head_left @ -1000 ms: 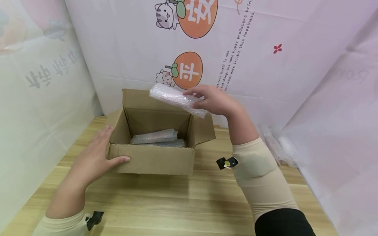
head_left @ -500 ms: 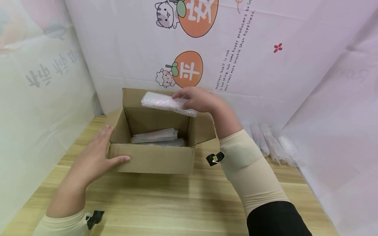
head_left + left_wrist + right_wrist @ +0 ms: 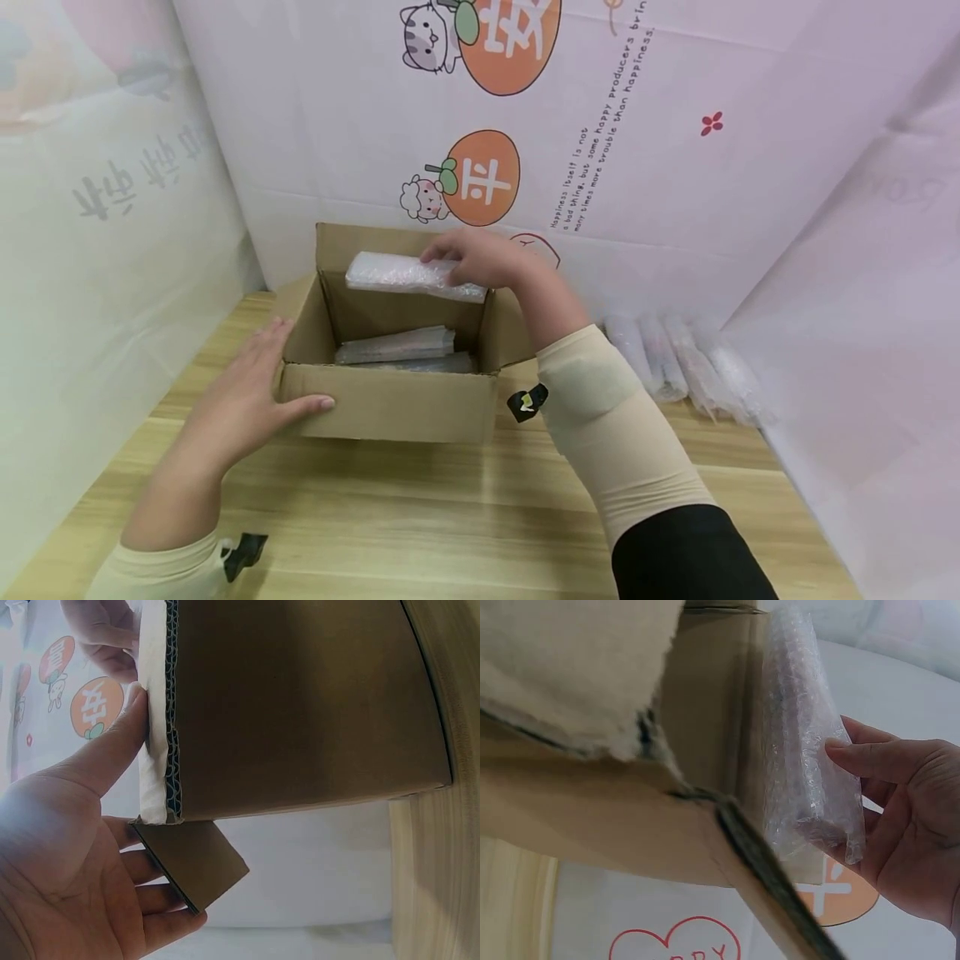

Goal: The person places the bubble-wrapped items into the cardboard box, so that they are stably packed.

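An open cardboard box [image 3: 390,408] stands on the table with its flaps spread outward. At its front left corner my left hand [image 3: 240,396] grips the flaps, thumb on the front one and fingers at the side one; the left wrist view shows the fingers [image 3: 154,896] behind the side flap [image 3: 196,862]. Over the back of the box, my right hand [image 3: 480,258] pinches a bubble-wrapped package [image 3: 397,273] by its right end. In the right wrist view the thumb lies across the clear wrap [image 3: 799,742]. Inside the box lie two similar packages [image 3: 397,344], partly hidden by the front wall.
Several bubble-wrapped packages [image 3: 697,362] lie side by side on the wooden table [image 3: 405,517], against the right wall. Printed white cloth walls [image 3: 637,150] enclose the back and both sides, close behind the box.
My right hand has moved left and slightly down with the bubble-wrapped package, which now hangs over the box opening. The packages at right have come into fuller view. My left hand stays in place.
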